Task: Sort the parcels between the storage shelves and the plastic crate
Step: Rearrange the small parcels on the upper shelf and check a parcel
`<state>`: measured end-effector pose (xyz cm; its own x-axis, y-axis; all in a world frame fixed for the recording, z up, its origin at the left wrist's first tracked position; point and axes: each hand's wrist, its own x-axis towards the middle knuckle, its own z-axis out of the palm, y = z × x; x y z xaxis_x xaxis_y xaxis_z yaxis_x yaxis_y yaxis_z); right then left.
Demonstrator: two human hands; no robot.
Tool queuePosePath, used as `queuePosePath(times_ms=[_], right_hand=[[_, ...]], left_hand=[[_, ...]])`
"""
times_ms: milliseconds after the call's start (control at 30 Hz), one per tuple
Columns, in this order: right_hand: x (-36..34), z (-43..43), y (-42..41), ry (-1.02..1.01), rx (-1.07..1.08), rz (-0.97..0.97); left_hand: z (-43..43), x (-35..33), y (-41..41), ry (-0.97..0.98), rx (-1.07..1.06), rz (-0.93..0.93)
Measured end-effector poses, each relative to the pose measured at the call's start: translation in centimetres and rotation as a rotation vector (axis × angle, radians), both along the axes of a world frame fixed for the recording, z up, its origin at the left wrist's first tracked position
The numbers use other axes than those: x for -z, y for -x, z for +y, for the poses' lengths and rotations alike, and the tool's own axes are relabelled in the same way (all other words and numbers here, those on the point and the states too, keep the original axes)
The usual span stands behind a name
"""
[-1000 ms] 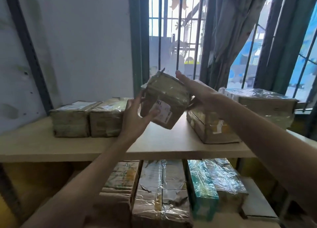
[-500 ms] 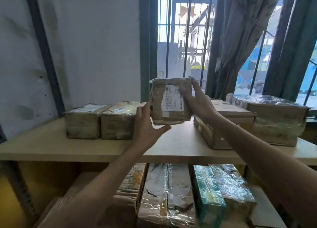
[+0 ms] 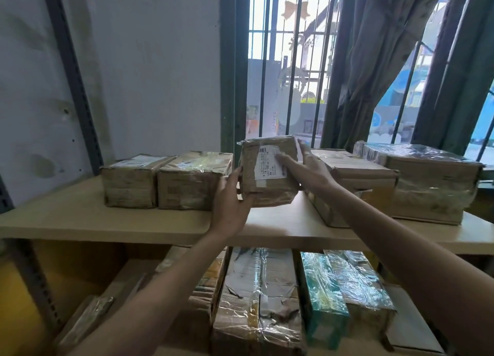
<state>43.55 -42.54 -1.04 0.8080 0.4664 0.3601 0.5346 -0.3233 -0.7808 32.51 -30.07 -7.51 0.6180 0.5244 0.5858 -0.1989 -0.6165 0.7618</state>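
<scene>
A small brown taped parcel (image 3: pixel 264 192) with a white label facing me stands on the wooden top shelf (image 3: pixel 80 222), tilted slightly, between two brown parcels (image 3: pixel 165 181) on its left and a flat parcel (image 3: pixel 355 176) on its right. My left hand (image 3: pixel 230 211) grips the parcel's lower left corner. My right hand (image 3: pixel 307 171) lies against its right side, with a finger across the label. No plastic crate is in view.
A large film-wrapped box (image 3: pixel 430 184) stands at the shelf's right end. The lower shelf holds several wrapped parcels, among them a teal box (image 3: pixel 323 299). A dark metal upright (image 3: pixel 72 74) rises at the left. A barred window (image 3: pixel 288 61) and a curtain (image 3: pixel 374 61) are behind.
Both hands carried the small parcel down and back until it met the top shelf, turning its label to face me. The camera moved closer.
</scene>
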Motion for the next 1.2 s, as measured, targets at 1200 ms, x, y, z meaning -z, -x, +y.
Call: queuePosePath(times_ms=[1200], right_hand=[[-3.3,-6.6,-1.6,0.211,0.116,-0.745]], left_hand=[[-6.9,-0.8,-4.5,-0.321,0.232,0.242]])
